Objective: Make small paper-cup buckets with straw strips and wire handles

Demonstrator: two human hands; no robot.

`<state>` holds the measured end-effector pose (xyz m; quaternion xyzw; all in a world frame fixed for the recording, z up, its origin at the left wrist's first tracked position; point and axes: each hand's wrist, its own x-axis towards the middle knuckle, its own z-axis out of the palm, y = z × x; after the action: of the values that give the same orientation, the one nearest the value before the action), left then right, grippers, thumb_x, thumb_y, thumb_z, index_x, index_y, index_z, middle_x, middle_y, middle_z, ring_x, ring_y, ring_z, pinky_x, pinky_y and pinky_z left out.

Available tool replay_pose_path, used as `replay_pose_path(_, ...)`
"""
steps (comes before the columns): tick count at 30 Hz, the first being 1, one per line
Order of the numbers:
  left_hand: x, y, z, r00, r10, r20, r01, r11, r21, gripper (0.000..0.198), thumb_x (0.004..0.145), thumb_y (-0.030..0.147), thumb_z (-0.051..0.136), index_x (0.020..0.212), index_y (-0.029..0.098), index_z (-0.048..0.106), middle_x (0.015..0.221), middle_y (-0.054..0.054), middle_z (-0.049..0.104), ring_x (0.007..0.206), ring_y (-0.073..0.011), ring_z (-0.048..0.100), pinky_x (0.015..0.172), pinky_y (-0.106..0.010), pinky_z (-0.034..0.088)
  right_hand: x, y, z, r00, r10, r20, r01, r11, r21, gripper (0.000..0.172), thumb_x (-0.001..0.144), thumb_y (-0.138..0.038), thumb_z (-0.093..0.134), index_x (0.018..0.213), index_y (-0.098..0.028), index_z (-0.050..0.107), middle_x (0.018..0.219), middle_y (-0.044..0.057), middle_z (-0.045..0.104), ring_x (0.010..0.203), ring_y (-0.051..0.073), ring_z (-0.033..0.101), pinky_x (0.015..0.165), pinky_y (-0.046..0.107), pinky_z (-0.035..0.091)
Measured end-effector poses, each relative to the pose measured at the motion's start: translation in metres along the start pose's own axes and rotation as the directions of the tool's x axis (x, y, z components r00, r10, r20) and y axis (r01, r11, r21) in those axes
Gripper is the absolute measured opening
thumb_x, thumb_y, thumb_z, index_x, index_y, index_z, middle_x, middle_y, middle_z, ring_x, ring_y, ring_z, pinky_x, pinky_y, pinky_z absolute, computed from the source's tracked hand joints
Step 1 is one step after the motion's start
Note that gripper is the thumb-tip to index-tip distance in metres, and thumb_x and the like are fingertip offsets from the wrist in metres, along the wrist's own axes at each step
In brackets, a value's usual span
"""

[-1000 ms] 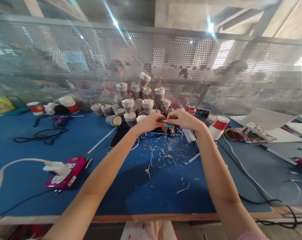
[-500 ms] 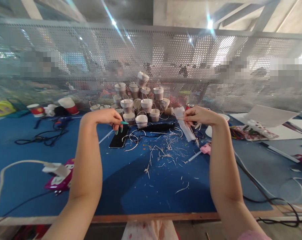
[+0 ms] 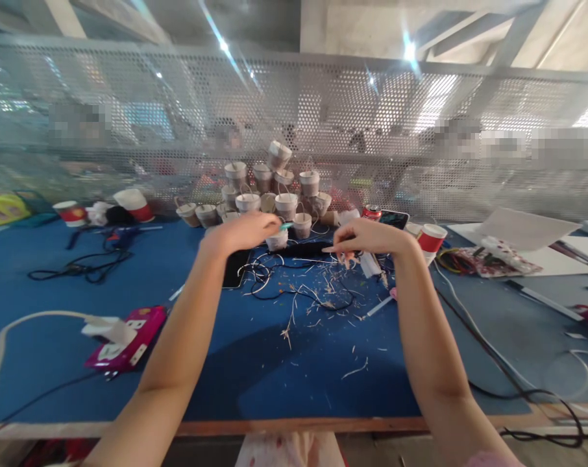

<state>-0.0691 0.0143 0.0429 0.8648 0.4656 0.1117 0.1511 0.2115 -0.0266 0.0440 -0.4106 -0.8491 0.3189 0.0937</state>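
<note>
My left hand (image 3: 252, 230) hovers at the front of the stacked small pale buckets, fingers bent loosely and a green nail showing. Just below its fingertips is a small white bucket (image 3: 277, 240). My right hand (image 3: 357, 240) has its fingers apart, the foremost one pointing left at a black elongated bundle (image 3: 306, 249). No held thing is visible in either hand. Below them a thin black cord (image 3: 318, 307) lies in a loose loop over pale scraps (image 3: 318, 295). A dark phone (image 3: 234, 269) sits partly behind my left forearm.
A magenta power strip (image 3: 128, 337) with a white plug lies at the left. Red-and-white paper cups (image 3: 431, 241) stand at both sides. Black cables (image 3: 97, 264) lie on the blue tabletop (image 3: 298, 376). Behind the buckets rises a perforated metal screen (image 3: 177, 110).
Both hands have moved inward. The dark cord stretched between them is now slack and looped on the table. The right-hand paper cup and a device behind it have come into view.
</note>
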Motion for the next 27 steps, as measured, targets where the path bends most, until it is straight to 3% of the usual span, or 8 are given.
replay_pose_path(2,0.009,0.034,0.020,0.979,0.200,0.028,-0.189,0.958,-0.216,0.045,0.084,0.044,0.050,0.122,0.020,0.053,0.113,-0.008,0.065,0.100,-0.0204,0.059,0.080,-0.028,0.045,0.012,-0.010,0.010,0.997,-0.064,-0.050,0.062,0.997,-0.040,0.022,0.082,-0.033,0.056,0.066,-0.018,0.061,0.061,0.001,0.062,0.058,0.011,0.055,0.057,0.026,0.038)
replay_pose_path(4,0.019,0.056,0.042,0.948,0.315,0.051,-0.274,0.887,-0.372,0.048,0.077,0.043,0.061,0.118,0.018,0.055,0.108,-0.008,0.066,0.096,-0.0199,0.060,0.077,-0.028,0.045,0.018,-0.015,0.016,0.986,-0.115,-0.119,0.100,0.987,-0.126,0.020,0.082,-0.025,0.054,0.064,-0.017,0.061,0.058,-0.001,0.058,0.056,0.010,0.049,0.056,0.026,0.035)
replay_pose_path(7,0.032,0.060,0.064,0.944,0.327,0.039,-0.245,0.777,-0.580,0.037,0.067,0.035,0.070,0.095,0.013,0.063,0.090,-0.007,0.068,0.082,-0.0173,0.061,0.071,-0.028,0.047,0.017,-0.015,0.016,0.977,-0.120,-0.174,0.084,0.975,-0.205,0.023,0.084,-0.026,0.052,0.065,-0.016,0.061,0.058,-0.001,0.055,0.055,0.009,0.045,0.056,0.026,0.033)
replay_pose_path(9,0.035,0.053,0.066,0.947,0.309,0.090,-0.174,0.726,-0.665,0.029,0.064,0.032,0.071,0.086,0.013,0.064,0.082,-0.005,0.068,0.075,-0.0148,0.062,0.069,-0.028,0.048,0.014,-0.013,0.013,0.984,-0.108,-0.139,0.084,0.982,-0.167,0.023,0.086,-0.030,0.051,0.072,-0.016,0.064,0.061,-0.001,0.058,0.057,0.010,0.048,0.059,0.026,0.035)
replay_pose_path(14,0.026,0.038,0.045,0.921,0.235,0.311,0.000,0.797,-0.604,0.020,0.067,0.030,0.069,0.081,0.016,0.069,0.071,-0.003,0.069,0.057,-0.0109,0.060,0.059,-0.026,0.049,0.015,-0.009,0.011,0.989,-0.138,0.053,0.135,0.989,0.056,0.026,0.086,-0.038,0.053,0.092,-0.016,0.065,0.060,-0.001,0.064,0.061,0.012,0.059,0.063,0.026,0.042)
replay_pose_path(21,0.015,0.011,0.016,0.911,0.075,0.405,0.137,0.871,-0.471,0.022,0.064,0.037,0.072,0.072,0.017,0.070,0.072,-0.005,0.073,0.058,-0.0130,0.062,0.060,-0.027,0.050,0.017,0.012,0.006,0.999,-0.030,-0.015,0.031,0.993,0.115,0.030,0.079,-0.045,0.062,0.072,-0.016,0.065,0.055,0.001,0.064,0.054,0.011,0.058,0.057,0.026,0.042)
replay_pose_path(25,0.008,-0.016,0.003,0.811,-0.019,0.584,0.239,0.923,-0.302,0.028,0.058,0.043,0.076,0.068,0.017,0.070,0.068,-0.005,0.072,0.059,-0.0158,0.064,0.059,-0.027,0.050,0.013,0.032,-0.002,0.999,0.013,0.053,-0.021,0.985,0.169,0.030,0.075,-0.047,0.064,0.070,-0.017,0.065,0.056,0.001,0.064,0.055,0.011,0.059,0.059,0.026,0.044)
replay_pose_path(27,0.004,-0.028,-0.002,0.778,-0.078,0.623,0.282,0.930,-0.236,0.029,0.057,0.045,0.076,0.067,0.019,0.070,0.069,-0.005,0.073,0.061,-0.0163,0.065,0.061,-0.027,0.050,0.010,0.039,-0.006,0.994,0.044,0.101,-0.061,0.985,0.163,0.030,0.073,-0.047,0.066,0.069,-0.017,0.066,0.059,0.001,0.065,0.057,0.011,0.059,0.060,0.026,0.043)
